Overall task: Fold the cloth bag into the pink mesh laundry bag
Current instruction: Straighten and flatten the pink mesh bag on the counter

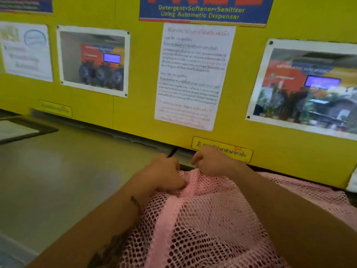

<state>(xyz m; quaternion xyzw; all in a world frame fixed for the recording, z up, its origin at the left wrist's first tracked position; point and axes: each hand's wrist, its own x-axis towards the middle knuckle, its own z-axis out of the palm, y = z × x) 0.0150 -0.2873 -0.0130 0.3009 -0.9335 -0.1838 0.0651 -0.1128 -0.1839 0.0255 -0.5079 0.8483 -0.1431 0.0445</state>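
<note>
Setting: laundry room; yellow wall [135, 105] hung with a blue banner [202, 10] reading "Detergent+Softener+Sanitizer Using Automatic Dispenser", a printed notice [193, 74] in small script, two framed photographs [92, 60] and [307, 88], a pale poster [27, 51] at far left; small yellow warning label [222, 148] low on the wall.
Surface [67, 171]: grey, smooth, running along the foot of the wall; dark-framed sheet [21, 130] lying flat at its far left.
Pink mesh laundry bag [193, 225]: spread over the surface at lower centre, bunched upward at its far edge near the wall; dark contents show through the holes, item not identifiable.
Left hand [166, 173]: fingers curled and pinching the gathered pink mesh at the bag's top edge; tattooed forearm.
Right hand [212, 161]: just beside the left, fingers curled down onto the same bunched edge, gripping the mesh.
</note>
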